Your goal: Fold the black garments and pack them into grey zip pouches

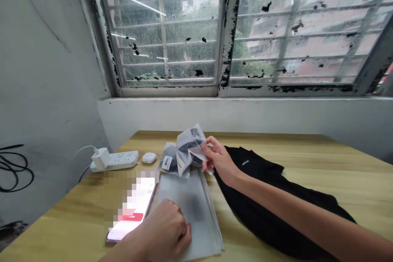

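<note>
My right hand (pixel 218 159) pinches a frosted plastic bag with dark cloth inside (pixel 189 147) and holds it lifted just above the wooden table (pixel 307 155). A second such packed bag (pixel 168 160) lies under it on the table. My left hand (pixel 166 229) rests with curled fingers on a stack of flat, empty frosted bags (pixel 196 204) near the table's front edge. A black garment (pixel 264 204) lies spread under my right forearm.
A phone with a lit screen (pixel 132 213) lies left of the bag stack. A white power strip with a plugged charger (pixel 113 159) and a white earbud case (pixel 149 157) sit at the table's back left. Wall and window stand behind.
</note>
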Available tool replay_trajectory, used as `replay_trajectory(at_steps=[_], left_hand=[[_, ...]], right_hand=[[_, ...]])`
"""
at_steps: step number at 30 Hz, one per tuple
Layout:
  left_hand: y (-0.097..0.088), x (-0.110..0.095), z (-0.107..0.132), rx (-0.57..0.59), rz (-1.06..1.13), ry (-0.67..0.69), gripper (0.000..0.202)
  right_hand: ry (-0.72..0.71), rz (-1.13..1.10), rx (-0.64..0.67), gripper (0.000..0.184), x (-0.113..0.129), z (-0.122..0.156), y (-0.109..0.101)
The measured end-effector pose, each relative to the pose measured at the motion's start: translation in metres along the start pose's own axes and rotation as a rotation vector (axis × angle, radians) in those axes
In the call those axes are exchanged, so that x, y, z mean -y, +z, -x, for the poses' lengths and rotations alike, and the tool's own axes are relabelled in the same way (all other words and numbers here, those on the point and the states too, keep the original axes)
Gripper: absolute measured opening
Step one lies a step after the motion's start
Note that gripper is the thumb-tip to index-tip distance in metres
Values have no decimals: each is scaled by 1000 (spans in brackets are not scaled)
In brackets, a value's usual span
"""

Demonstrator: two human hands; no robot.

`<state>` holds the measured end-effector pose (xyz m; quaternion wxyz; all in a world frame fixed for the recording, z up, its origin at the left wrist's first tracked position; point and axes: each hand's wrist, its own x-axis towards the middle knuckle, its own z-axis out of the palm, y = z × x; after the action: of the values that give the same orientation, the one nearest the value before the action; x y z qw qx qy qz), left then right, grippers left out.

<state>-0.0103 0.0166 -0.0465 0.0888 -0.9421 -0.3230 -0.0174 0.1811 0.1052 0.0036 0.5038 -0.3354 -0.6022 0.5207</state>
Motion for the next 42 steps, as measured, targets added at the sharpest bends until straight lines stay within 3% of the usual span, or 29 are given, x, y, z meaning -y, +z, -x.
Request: replay_trajectory(at_steps=[7, 12, 17, 23, 31, 36, 42], left_hand=[[7, 1, 2, -43, 28, -37, 37], [8, 0, 3, -128, 39, -39, 39], [9, -1, 2, -135, 31, -60, 39], [9, -2, 2, -137, 61, -87, 44], [1, -2, 0, -2, 98, -110, 39], [-12, -2, -3, -18, 165, -172, 13], [-18, 2, -2, -3, 316, -166, 57]], right_hand=[[-6, 218, 30, 34, -14, -34, 14], [-32, 524, 26, 24, -9, -21, -2], [-127, 948, -53, 18, -1, 6, -20], [-41, 1296, -40, 48, -10, 17, -25], [-4, 1438, -11, 55, -13, 17, -28], [-37, 1440, -6, 52, -13, 28, -31], [-182, 1403, -27, 41, -13, 57, -52]])
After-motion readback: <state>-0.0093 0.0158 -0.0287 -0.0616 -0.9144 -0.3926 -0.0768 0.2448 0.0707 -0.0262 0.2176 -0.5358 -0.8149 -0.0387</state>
